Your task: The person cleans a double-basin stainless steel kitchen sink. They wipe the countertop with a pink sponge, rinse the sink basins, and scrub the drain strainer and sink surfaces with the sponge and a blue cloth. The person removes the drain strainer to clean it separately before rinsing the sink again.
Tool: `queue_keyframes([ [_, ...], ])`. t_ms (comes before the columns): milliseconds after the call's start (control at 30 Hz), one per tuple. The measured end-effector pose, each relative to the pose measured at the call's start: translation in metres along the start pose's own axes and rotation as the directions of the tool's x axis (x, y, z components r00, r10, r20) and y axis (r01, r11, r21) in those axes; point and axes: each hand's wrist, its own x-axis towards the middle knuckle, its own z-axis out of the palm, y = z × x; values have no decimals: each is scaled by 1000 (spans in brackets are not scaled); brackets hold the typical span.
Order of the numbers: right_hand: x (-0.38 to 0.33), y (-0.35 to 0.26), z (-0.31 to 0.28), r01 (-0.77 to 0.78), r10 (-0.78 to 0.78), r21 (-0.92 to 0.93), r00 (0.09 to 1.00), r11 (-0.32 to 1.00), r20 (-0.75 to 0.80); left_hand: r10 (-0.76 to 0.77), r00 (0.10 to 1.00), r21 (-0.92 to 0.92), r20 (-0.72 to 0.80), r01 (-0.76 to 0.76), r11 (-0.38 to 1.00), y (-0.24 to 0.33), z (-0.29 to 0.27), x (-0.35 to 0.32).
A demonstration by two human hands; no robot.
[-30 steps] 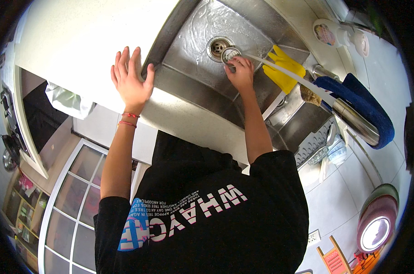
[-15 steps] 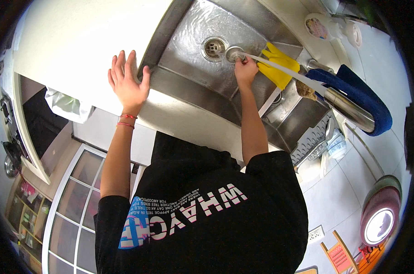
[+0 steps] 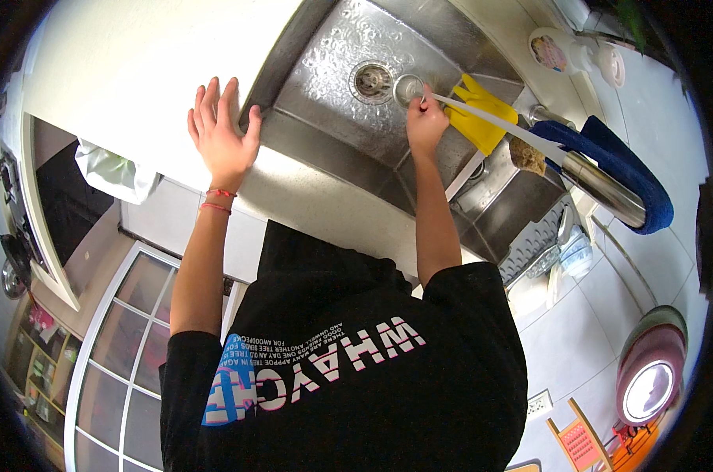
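Note:
My right hand (image 3: 427,130) is closed on the edge of a small round thing with a shiny rim, which looks like a sink strainer (image 3: 407,90). It is held over the large steel sink basin (image 3: 333,130), just right of the drain (image 3: 371,82). Water runs from the faucet (image 3: 604,189) in a long stream (image 3: 498,122) that reaches my right fingers and the strainer. My left hand (image 3: 226,134) lies with spread fingers on the white countertop (image 3: 128,71), left of the basin, holding nothing.
A yellow rubber glove (image 3: 484,118) hangs over the sink divider, beside a brown sponge (image 3: 527,156). A dark blue towel (image 3: 647,169) drapes around the faucet. Bowls (image 3: 576,252) stand by the smaller basin. A white pump bottle (image 3: 553,51) sits behind the sink.
The strainer has tilted and shifted slightly right in my right hand, so its round opening shows more. Water splashes more widely over the basin floor. My left hand stays on the countertop.

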Motion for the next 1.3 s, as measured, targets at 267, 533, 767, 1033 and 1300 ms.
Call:
queue_keyframes([
  [267,6,0,1,52,-56,-140,998,989,-31,2,1000,11,-10,-2,1000,-1,0,-1],
  [533,4,2,-4,-205,210,69,975,976,-73,7,1000,31,3,-7,1000,-3,2,-1],
  [767,-3,-4,-2,-283,298,144,950,948,-94,5,1000,19,14,-5,1000,-4,3,-1],
  [1033,-2,5,-2,-204,215,123,973,971,-84,7,1000,0,-13,-7,1000,-3,3,-1],
  [1300,5,-4,-14,-74,83,69,985,995,-151,15,1000,17,2,-15,1000,-3,3,-1],
])
